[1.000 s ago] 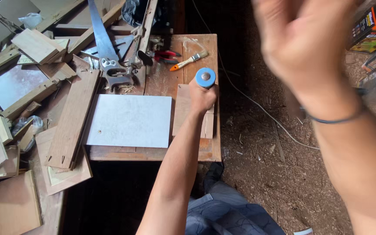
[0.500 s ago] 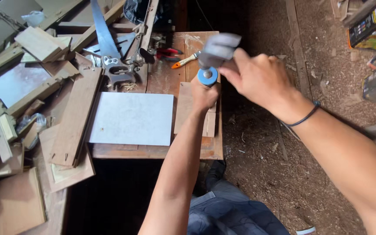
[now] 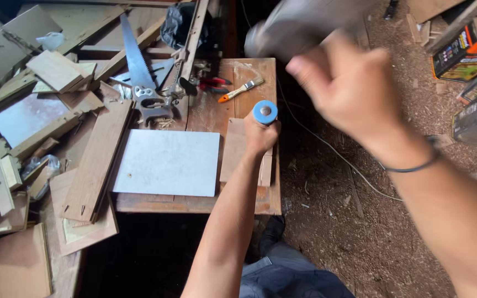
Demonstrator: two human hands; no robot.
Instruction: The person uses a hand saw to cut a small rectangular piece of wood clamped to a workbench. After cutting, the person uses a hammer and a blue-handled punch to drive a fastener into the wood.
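My left hand (image 3: 259,135) grips an upright tool with a round blue cap (image 3: 265,112), standing on a small wooden board (image 3: 234,150) on the workbench (image 3: 211,110). My right hand (image 3: 349,85) is raised near the camera and blurred by motion; it holds a grey blurred object (image 3: 299,25) whose kind I cannot make out. A dark band circles my right wrist (image 3: 412,165). A pale grey rectangular sheet (image 3: 167,163) lies flat on the bench just left of the small board.
A handsaw (image 3: 139,77), red-handled pliers (image 3: 213,84) and a small brush with an orange handle (image 3: 241,90) lie at the bench's far end. Wood offcuts and planks (image 3: 56,110) pile up on the left. Cardboard boxes (image 3: 470,60) sit on the sawdust floor at right, with a thin cable (image 3: 327,154).
My right hand, close and blurred, came down to the blue cap holding a grey object, and has now lifted up and right again. My left hand has stayed put.
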